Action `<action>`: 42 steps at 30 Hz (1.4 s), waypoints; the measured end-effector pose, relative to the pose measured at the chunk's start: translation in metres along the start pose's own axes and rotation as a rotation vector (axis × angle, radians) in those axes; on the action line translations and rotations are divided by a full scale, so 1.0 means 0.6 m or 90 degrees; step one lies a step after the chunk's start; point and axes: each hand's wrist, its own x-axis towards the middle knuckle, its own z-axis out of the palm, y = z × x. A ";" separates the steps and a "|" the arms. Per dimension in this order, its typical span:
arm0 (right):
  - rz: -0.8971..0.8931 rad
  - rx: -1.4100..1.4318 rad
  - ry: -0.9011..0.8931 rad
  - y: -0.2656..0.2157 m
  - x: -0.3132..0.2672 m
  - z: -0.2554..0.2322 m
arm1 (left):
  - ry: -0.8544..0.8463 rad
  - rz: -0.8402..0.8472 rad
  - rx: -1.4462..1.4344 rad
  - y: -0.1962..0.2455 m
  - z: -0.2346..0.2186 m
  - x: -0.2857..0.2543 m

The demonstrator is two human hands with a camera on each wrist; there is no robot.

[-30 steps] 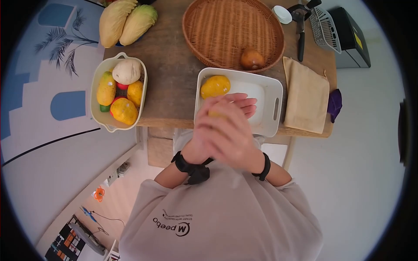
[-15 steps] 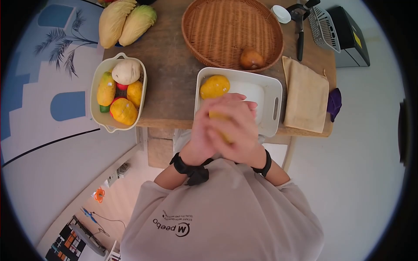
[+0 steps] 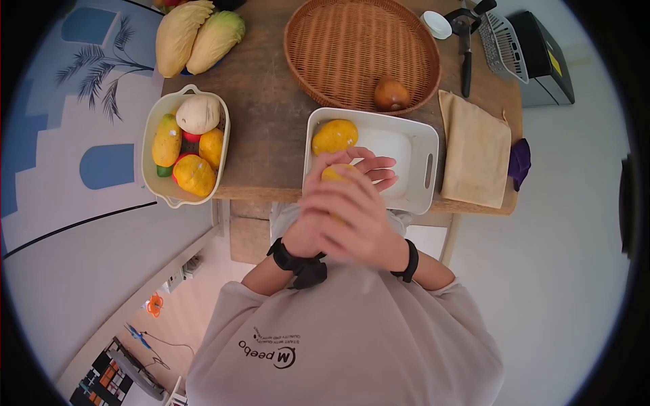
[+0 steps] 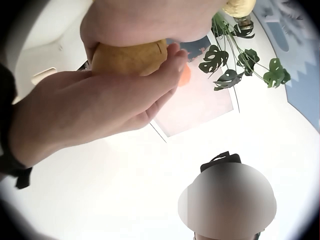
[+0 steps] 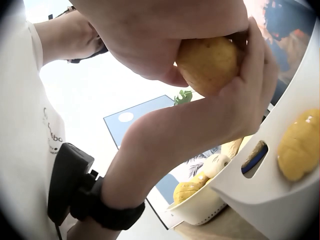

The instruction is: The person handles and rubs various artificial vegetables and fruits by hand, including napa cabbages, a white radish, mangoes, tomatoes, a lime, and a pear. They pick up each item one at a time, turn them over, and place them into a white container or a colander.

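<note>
My left hand [image 3: 317,227] cups a yellow fruit [image 3: 336,173] from below, its fingers curled around the side, above the near edge of a white tray [image 3: 438,139]. Across the fruit lies my right hand [image 3: 355,216], blurred, its fingers fairly straight and hiding much of it. In the left wrist view the right hand [image 4: 100,102] rests against the fruit [image 4: 127,60], under the left hand [image 4: 150,22]. The right wrist view has the fruit [image 5: 209,62] between the right palm [image 5: 150,35] and the left hand's fingers [image 5: 255,75]. Another yellow fruit [image 3: 335,137] lies in the tray.
Left stands a cream basket [image 3: 146,145] of produce; behind it lie two cabbages [image 3: 215,42]. A wicker tray [image 3: 359,47] holds a brown round item [image 3: 391,93]. At the right are a beige cloth [image 3: 474,149], a knife [image 3: 466,74] and a grey basket [image 3: 502,47].
The right hand has shifted over the fruit, down and to the left, and more of the left hand's fingers show beyond it. The left hand stays in about the same place.
</note>
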 end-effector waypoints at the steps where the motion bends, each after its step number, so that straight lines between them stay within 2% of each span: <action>1: -0.024 -0.011 -0.011 -0.006 -0.005 0.004 | -0.004 0.000 0.004 0.001 0.002 -0.003; 3: -0.009 0.022 0.006 0.002 -0.002 0.000 | -0.011 0.000 -0.001 0.002 0.001 -0.002; 5: 0.070 0.113 0.061 0.020 0.024 -0.020 | -0.014 0.004 -0.010 -0.004 0.000 0.002; 8: -0.002 0.062 0.013 0.016 0.026 -0.019 | 0.008 0.006 0.001 0.002 0.003 0.003; 11: -0.024 0.074 0.030 0.025 0.021 -0.017 | 0.059 -0.003 0.025 0.008 0.013 -0.006; 14: -0.045 0.089 0.035 0.031 0.011 -0.018 | -0.160 0.035 -0.070 -0.003 -0.005 -0.002; 17: -0.027 0.003 0.022 0.017 0.011 -0.013 | -0.007 0.048 0.014 -0.001 0.019 -0.010; 20: -0.217 -0.030 -0.093 0.007 -0.011 -0.017 | 0.049 -0.013 0.070 0.007 0.022 -0.017; 22: -0.169 -0.003 -0.038 0.020 -0.008 -0.028 | -0.029 0.084 0.064 -0.008 0.013 -0.014; 24: -0.080 -0.003 0.033 0.025 0.007 -0.033 | -0.063 0.104 0.020 -0.014 0.004 -0.008; 25: -0.064 -0.027 0.042 0.018 0.009 -0.029 | -0.058 0.074 -0.019 -0.008 0.002 -0.002; 26: -0.086 -0.051 0.028 0.010 0.004 -0.024 | -0.052 0.043 -0.056 -0.003 -0.002 0.002; 29: -0.254 -0.046 -0.104 0.007 -0.018 -0.024 | -0.103 -0.019 -0.192 0.010 -0.020 0.009; 30: -0.195 -0.027 -0.056 0.014 -0.018 -0.026 | -0.088 -0.008 -0.182 0.009 -0.022 0.008; 32: -0.080 0.015 0.036 0.029 -0.010 -0.028 | 0.021 0.065 -0.161 0.010 0.020 -0.004; 33: -0.067 0.003 0.024 0.027 -0.008 -0.028 | 0.074 0.103 -0.151 0.008 0.033 -0.006; 35: -0.041 -0.020 0.006 0.020 -0.001 -0.027 | 0.056 0.104 -0.190 -0.001 0.028 -0.001; 38: -0.179 -0.091 -0.077 0.034 -0.018 -0.034 | -0.052 0.063 -0.174 -0.008 -0.012 0.013; 39: -0.152 -0.054 -0.013 0.042 -0.013 -0.041 | -0.099 0.046 -0.160 -0.011 -0.028 0.016; 42: -0.039 0.047 0.148 0.057 0.016 -0.056 | 0.102 0.010 -0.017 -0.008 0.003 -0.007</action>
